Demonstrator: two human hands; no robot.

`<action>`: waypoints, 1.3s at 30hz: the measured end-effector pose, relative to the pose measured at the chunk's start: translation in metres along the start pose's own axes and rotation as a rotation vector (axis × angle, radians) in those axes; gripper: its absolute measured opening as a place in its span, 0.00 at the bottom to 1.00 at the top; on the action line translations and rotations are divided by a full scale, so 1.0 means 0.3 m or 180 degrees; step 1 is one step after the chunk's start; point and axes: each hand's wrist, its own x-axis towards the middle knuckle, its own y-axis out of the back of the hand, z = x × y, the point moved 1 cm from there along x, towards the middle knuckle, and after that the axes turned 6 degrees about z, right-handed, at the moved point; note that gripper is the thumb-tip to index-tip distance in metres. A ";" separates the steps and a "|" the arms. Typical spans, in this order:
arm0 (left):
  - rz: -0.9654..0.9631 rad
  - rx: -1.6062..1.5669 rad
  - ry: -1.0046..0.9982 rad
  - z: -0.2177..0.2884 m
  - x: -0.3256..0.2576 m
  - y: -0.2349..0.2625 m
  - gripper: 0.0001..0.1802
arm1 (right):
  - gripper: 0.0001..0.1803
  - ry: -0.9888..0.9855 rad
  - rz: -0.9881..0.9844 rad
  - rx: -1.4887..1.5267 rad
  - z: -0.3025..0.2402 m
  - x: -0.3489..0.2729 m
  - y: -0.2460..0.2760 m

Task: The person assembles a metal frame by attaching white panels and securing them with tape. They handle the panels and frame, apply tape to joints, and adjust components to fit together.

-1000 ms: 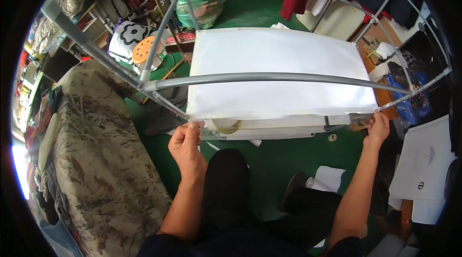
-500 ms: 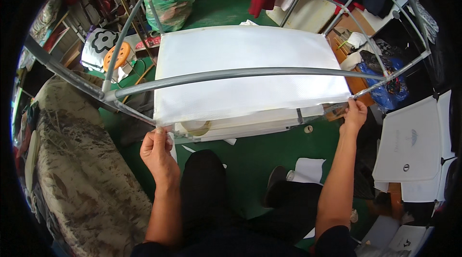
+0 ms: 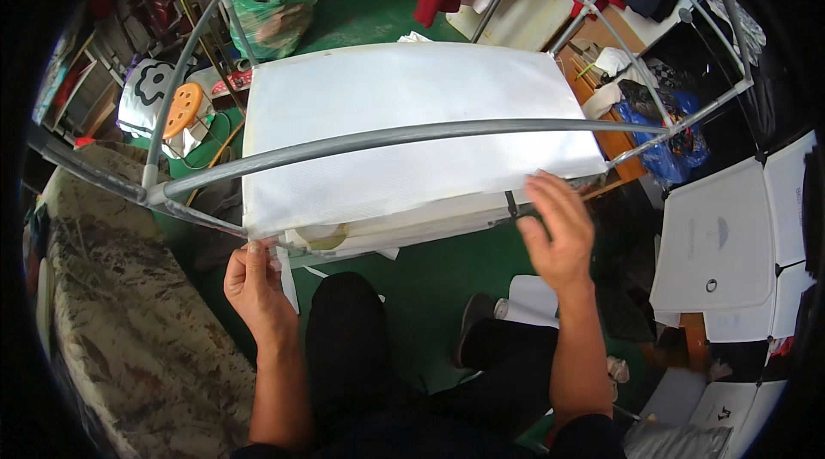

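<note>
A white textured sheet lies stretched out in front of me, below a grey tube frame. My left hand is closed in a pinch at the sheet's near left corner. My right hand is slightly blurred, its fingers apart and raised near the right part of the front edge, holding nothing. Under that edge runs a pale ledge with a round, yellowish thing partly covered by the sheet. A short black strap hangs beside my right fingertips.
A camouflage-covered bulk stands at my left. Far left are an orange stool seat and a green plastic bag. At right are a blue bag and white panels. White paper lies on the green floor.
My right hand has let go of the near right corner and moved left along the front edge, fingers opening. The left hand still pinches its corner. The whole view has shifted slightly.
</note>
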 end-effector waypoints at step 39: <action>-0.0154 -0.0100 0.0071 0.023 0.026 0.029 0.13 | 0.44 0.0501 -0.0673 0.0167 -0.552 0.107 -0.389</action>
